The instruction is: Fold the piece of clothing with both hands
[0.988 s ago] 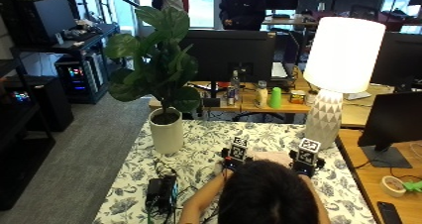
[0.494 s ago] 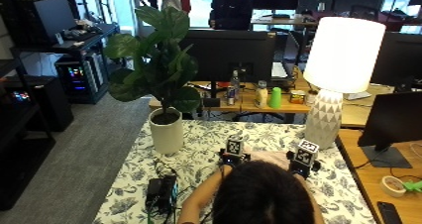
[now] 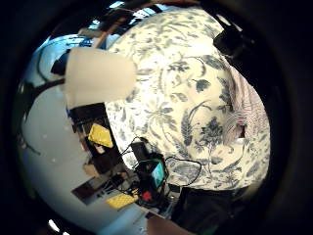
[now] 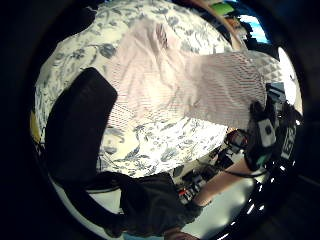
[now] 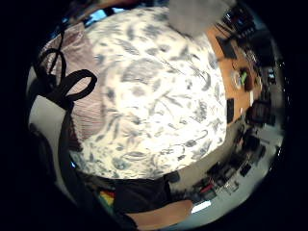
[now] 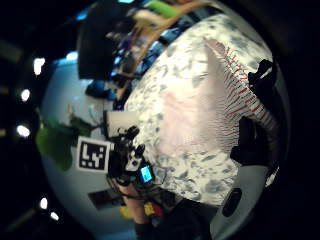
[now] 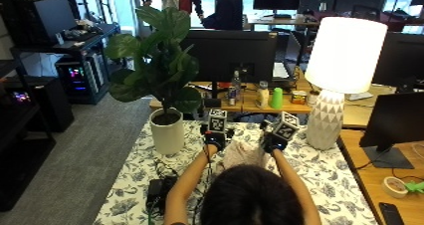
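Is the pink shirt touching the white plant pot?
Apart. In the outside view the shirt lies between the two hands, and a stretch of flowery tablecloth shows between it and the pot.

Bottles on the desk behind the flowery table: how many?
3, in a row: a clear bottle, a pale bottle, a green bottle. The monitor may hide more.

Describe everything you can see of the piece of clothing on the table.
The clothing is a pale pink garment of thin cloth with fine stripes. It lies on the table's blue floral cloth, between the left hand and the right hand, which are at its far corners. The person's head hides its near part in the outside view. In the left thumb side palm view it lies spread and mostly flat, with some wrinkles. Whether the fingers pinch it cannot be told.
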A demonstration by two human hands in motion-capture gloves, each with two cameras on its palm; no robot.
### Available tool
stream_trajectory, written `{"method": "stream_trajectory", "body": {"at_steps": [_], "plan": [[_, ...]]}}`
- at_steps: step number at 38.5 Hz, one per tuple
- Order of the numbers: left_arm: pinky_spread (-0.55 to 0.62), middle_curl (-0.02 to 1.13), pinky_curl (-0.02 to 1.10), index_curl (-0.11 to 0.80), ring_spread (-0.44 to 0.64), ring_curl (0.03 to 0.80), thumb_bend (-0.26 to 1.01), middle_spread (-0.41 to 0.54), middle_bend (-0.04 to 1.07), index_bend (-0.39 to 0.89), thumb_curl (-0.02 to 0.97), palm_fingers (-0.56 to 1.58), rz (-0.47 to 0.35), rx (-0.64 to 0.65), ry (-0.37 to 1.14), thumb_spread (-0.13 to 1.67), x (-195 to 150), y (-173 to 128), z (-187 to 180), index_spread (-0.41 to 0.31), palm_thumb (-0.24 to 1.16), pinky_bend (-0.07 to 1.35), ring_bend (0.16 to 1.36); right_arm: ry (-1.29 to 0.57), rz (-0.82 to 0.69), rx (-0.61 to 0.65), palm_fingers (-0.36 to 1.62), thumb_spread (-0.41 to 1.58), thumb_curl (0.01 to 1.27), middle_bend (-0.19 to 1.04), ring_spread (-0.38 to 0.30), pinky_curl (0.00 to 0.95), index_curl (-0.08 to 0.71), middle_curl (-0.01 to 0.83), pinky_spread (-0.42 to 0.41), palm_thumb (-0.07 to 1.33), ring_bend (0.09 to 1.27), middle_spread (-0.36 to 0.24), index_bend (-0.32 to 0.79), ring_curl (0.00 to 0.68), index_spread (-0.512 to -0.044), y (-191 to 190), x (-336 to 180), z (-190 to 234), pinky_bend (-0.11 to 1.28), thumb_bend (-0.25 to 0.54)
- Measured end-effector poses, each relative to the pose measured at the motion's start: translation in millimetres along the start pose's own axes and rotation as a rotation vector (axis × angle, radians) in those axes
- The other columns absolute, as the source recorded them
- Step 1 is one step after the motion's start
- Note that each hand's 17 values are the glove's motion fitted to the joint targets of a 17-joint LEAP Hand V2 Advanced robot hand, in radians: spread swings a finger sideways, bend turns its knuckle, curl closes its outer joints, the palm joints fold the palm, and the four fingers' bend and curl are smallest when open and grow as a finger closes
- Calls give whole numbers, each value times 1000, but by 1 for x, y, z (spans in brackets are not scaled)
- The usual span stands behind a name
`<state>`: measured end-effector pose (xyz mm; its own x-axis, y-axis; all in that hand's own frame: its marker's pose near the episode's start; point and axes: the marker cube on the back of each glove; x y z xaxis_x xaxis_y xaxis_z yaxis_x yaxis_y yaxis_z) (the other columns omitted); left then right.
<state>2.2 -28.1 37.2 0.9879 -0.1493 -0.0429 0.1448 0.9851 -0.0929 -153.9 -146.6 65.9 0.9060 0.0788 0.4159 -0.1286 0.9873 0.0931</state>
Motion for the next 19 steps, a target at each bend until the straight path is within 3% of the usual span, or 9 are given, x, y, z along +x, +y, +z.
{"method": "stream_trajectory", "body": {"at_steps": [3,6,8,11,14,16,17,19], "plan": [[140,297,376,359,98,361,8,44,162,151,157,421,-37,43,0,1372,-18,8,-14,-101,125,364,551,-5,-142,76,1302,979,442,391,-214,428,301,514,-304,1144,657,-150,163,459,-211,20,-65,15,682,95],[135,298,372,360,88,356,13,36,162,157,155,435,-16,41,-2,1405,-28,18,-19,-101,135,357,550,5,-279,30,1295,956,451,397,-214,431,314,517,-304,1139,658,-151,163,462,-211,39,-114,49,681,74],[132,301,367,361,81,354,26,29,169,165,156,450,-66,71,-52,1433,-40,19,-19,-105,157,345,546,-1,-369,-65,1289,942,458,398,-214,435,319,519,-304,1138,662,-152,155,464,-211,50,-136,78,684,61],[114,302,357,380,56,344,47,2,167,218,159,520,-158,88,-131,1483,-60,19,-17,-117,188,315,529,-104,-496,-337,1274,914,469,402,-212,437,330,521,-295,1133,661,-153,162,467,-213,71,-162,118,676,39],[101,304,354,391,35,340,65,-7,161,219,162,543,-200,81,-167,1521,-76,39,-22,-124,213,297,518,-117,-345,-548,1249,895,481,409,-216,437,338,524,-292,1133,655,-155,158,468,-216,74,-158,147,663,23],[94,305,355,397,27,340,79,-12,156,215,164,557,-227,83,-185,1552,-87,37,-21,-127,231,295,510,-117,-243,-504,1162,882,486,383,-215,433,331,517,-291,1099,655,-160,123,468,-222,69,-151,150,647,-9],[92,305,355,400,24,340,84,-15,153,212,164,560,-231,84,-186,1562,-91,27,-19,-128,235,294,506,-103,-212,-427,1083,905,476,341,-209,437,318,504,-284,1038,646,-153,81,464,-221,64,-146,146,668,-46],[83,305,355,404,18,340,91,-22,150,205,164,563,-217,88,-172,1578,-95,4,-12,-130,243,289,500,-76,-221,-235,1045,976,463,310,-191,432,303,496,-270,1012,642,-139,63,462,-221,54,-139,128,662,-36]]}}
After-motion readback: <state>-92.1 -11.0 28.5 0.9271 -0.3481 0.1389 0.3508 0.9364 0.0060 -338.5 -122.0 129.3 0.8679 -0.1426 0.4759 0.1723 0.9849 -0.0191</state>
